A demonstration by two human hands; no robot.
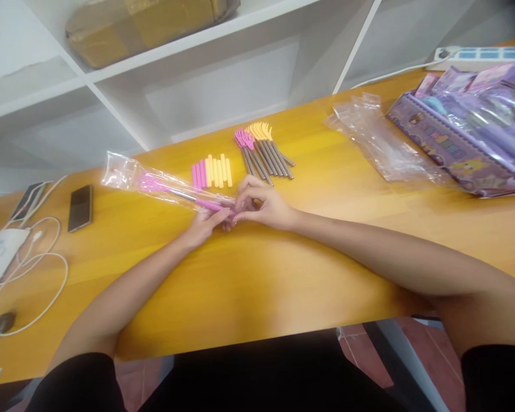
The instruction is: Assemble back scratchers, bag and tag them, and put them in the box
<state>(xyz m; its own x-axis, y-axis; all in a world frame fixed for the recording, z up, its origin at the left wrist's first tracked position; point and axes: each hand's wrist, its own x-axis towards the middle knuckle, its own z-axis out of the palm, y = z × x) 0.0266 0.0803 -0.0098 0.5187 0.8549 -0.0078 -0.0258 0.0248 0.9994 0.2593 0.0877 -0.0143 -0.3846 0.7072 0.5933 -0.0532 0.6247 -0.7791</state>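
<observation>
My left hand (205, 225) is closed around the handle end of a pink back scratcher (209, 205), which lies inside a clear plastic bag (124, 170). The bag slants up to the left, with the pink claw inside near its far end. My right hand (262, 203) pinches at the bag's end by the handle, thumb and index finger together, touching the left fingers. Just beyond the hands lie short pink sticks (199, 174) and yellow sticks (218, 171). Behind my right hand are metal rods with pink claws (244, 138) and yellow claws (261, 131).
Clear bags (375, 140) and a purple box (442, 143) of wrapped items are at the right, near a power strip (489, 54). A phone (80, 208), cables and a mouse (0, 325) lie left. White shelving (223, 46) stands behind the table.
</observation>
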